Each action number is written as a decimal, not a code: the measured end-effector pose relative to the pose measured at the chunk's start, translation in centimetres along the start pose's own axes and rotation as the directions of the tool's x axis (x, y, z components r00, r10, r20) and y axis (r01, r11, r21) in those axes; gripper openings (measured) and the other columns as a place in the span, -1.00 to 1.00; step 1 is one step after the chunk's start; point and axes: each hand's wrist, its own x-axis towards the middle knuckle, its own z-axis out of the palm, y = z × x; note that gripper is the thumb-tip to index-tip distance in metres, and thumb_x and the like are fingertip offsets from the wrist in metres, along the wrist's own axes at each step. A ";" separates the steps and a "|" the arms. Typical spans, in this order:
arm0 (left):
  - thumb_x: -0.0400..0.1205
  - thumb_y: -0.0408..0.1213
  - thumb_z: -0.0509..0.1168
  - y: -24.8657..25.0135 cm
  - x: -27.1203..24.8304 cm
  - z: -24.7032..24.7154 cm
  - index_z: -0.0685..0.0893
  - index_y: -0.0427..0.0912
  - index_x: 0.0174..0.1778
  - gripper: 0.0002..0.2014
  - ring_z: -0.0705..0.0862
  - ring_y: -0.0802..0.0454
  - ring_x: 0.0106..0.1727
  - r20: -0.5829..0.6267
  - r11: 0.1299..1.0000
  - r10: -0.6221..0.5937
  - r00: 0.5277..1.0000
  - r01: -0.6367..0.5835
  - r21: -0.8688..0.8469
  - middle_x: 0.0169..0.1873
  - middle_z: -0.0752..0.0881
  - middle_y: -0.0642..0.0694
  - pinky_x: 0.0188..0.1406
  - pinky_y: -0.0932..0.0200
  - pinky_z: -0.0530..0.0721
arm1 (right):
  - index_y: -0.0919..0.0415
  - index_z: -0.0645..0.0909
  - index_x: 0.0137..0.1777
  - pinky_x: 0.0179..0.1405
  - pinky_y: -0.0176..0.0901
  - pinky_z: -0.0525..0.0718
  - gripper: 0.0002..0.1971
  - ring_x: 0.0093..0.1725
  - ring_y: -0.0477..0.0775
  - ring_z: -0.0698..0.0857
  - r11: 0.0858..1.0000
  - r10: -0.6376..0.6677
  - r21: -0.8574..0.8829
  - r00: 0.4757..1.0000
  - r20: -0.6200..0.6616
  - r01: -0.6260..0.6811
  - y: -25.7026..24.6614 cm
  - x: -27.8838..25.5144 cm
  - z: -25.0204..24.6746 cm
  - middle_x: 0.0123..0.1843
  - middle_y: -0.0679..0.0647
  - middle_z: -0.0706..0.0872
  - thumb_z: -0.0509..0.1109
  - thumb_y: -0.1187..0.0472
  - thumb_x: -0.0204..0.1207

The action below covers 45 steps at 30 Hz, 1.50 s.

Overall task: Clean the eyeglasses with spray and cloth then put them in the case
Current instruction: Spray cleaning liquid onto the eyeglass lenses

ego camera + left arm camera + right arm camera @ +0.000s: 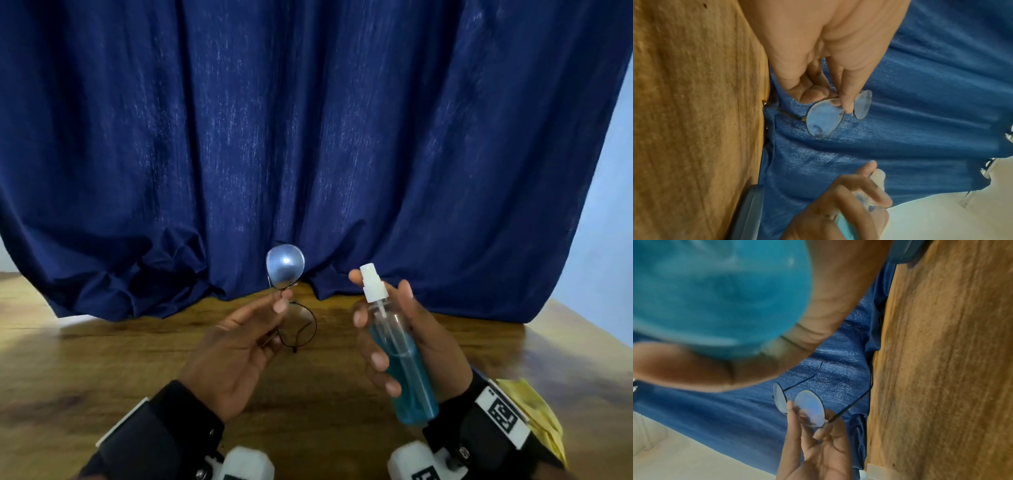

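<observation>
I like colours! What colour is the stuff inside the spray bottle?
Blue-green liquid in the clear spray bottle, seen best in the head view.

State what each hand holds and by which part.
The left hand pinches the eyeglasses at the bridge between the lenses. The right hand grips the spray bottle round its body.

No legible text, brand or number in any view; the spray bottle point(399, 346) bears no readable label. The right wrist band point(500, 413) carries a black-and-white square marker, a coded pattern rather than letters; a second such marker on the white camera housing point(416, 462) below it is cut by the frame edge.
</observation>
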 end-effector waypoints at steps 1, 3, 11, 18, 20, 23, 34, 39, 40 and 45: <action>0.52 -0.34 0.44 -0.1 0.0 -0.1 0.85 -0.21 0.13 -0.73 0.81 0.15 -0.17 -0.003 1.000 -0.004 1.000 0.004 0.007 -0.04 0.90 -0.09 -0.01 0.13 0.64 | 0.04 0.46 0.57 -0.59 -0.18 0.73 -0.46 -0.36 0.03 0.74 1.000 0.003 -0.003 1.000 -0.004 -0.003 0.0 0.0 0.0 0.01 0.23 0.68 0.29 -0.16 0.65; 0.50 -0.37 0.44 0.0 -0.2 -0.2 0.84 -0.23 0.14 -0.71 0.80 0.21 -0.22 0.000 1.000 0.000 1.000 0.000 0.007 0.00 0.90 -0.07 -0.06 0.13 0.58 | -0.09 0.39 0.62 -0.61 -0.20 0.70 -0.48 -0.39 0.01 0.72 1.000 0.000 -0.024 1.000 -0.023 -0.001 0.1 0.0 0.1 0.01 0.23 0.69 0.17 -0.15 0.68; 0.50 -0.25 0.47 0.1 -0.5 0.0 0.86 -0.15 0.13 -0.71 0.72 0.21 -0.08 -0.022 0.992 0.076 0.997 -0.073 0.102 0.16 0.87 -0.04 -0.22 0.15 0.47 | -0.20 0.41 0.60 -0.49 -0.10 0.66 -0.38 -0.29 0.10 0.65 0.994 -0.002 -0.110 0.999 -0.033 -0.002 -0.2 0.0 0.7 0.07 0.25 0.65 0.41 0.20 0.55; 0.47 -0.15 0.47 0.4 -1.4 0.7 0.89 -0.07 0.08 -0.73 0.64 0.17 -0.11 -0.012 0.968 0.137 0.990 -0.132 0.214 0.07 0.88 0.01 -0.20 0.17 0.49 | -0.32 0.34 0.59 -0.30 -0.05 0.76 -0.34 -0.27 0.01 0.70 0.495 -0.244 -0.865 0.968 -0.053 0.078 -0.1 -0.3 2.0 0.14 0.13 0.75 0.43 0.21 0.58; 0.53 -0.15 0.45 0.4 -1.7 1.0 0.89 -0.05 0.09 -0.75 0.71 0.21 -0.11 0.008 0.940 0.190 0.982 -0.185 0.287 0.05 0.89 0.02 -0.20 0.28 0.59 | -0.37 0.31 0.58 -0.27 -0.12 0.77 -0.34 -0.26 -0.02 0.73 0.294 -0.326 -0.951 0.945 -0.006 0.095 -0.3 -0.5 2.5 0.06 0.01 0.76 0.45 0.16 0.58; 0.59 -0.24 0.43 0.5 -2.1 1.6 0.88 -0.11 0.07 -0.81 0.82 0.29 -0.06 0.038 0.898 0.252 0.967 -0.248 0.363 0.00 0.91 0.01 -0.19 0.50 0.68 | -0.22 0.32 0.61 -0.29 -0.23 0.72 -0.34 -0.30 0.01 0.72 0.039 -0.411 -0.988 0.904 0.119 0.148 -0.7 -0.6 2.7 -0.13 -0.04 0.73 0.48 0.10 0.56; 0.53 -0.14 0.49 0.3 -2.7 2.1 0.90 -0.01 -0.03 -0.84 0.82 0.02 0.12 0.059 0.857 0.274 0.960 -0.272 0.439 -0.01 0.90 0.00 0.12 0.16 0.76 | -0.23 0.33 0.52 -0.37 -0.53 0.53 -0.44 -0.35 -0.07 0.62 -0.113 -0.466 -0.982 0.865 0.185 0.150 -0.6 -0.3 2.4 -0.26 -0.07 0.59 0.39 0.15 0.58; 0.57 -0.19 0.47 0.3 -2.7 2.1 0.90 -0.06 -0.01 -0.86 0.84 0.08 0.03 0.080 0.873 0.270 0.960 -0.279 0.401 -0.03 0.90 -0.07 -0.14 0.44 0.71 | -0.22 0.37 0.44 -0.43 -0.51 0.52 -0.39 -0.38 -0.08 0.61 -0.146 -0.528 -0.983 0.832 0.170 0.108 -0.4 -0.2 2.7 -0.27 -0.08 0.59 0.49 0.34 0.55; 0.57 -0.19 0.47 0.4 -2.7 2.2 0.90 -0.09 -0.01 -0.85 0.84 0.09 -0.02 0.074 0.883 0.267 0.961 -0.275 0.380 -0.05 0.90 -0.10 -0.21 0.48 0.68 | -0.19 0.38 0.45 -0.43 -0.44 0.56 -0.40 -0.38 -0.06 0.61 -0.129 -0.571 -0.986 0.804 0.165 0.110 -0.4 -0.2 2.7 -0.26 -0.07 0.60 0.48 0.33 0.54; 0.53 -0.10 0.44 0.9 -2.3 1.6 0.87 -0.25 0.01 -0.70 0.80 0.23 0.01 0.035 0.936 0.218 0.975 -0.219 0.275 0.04 0.89 -0.16 -0.14 0.44 0.64 | -0.03 0.31 0.56 -0.48 -0.10 0.64 -0.42 -0.43 -0.02 0.63 -0.099 -0.618 -0.977 0.758 0.209 0.190 -1.0 -0.6 2.9 -0.25 0.03 0.64 0.40 0.18 0.57</action>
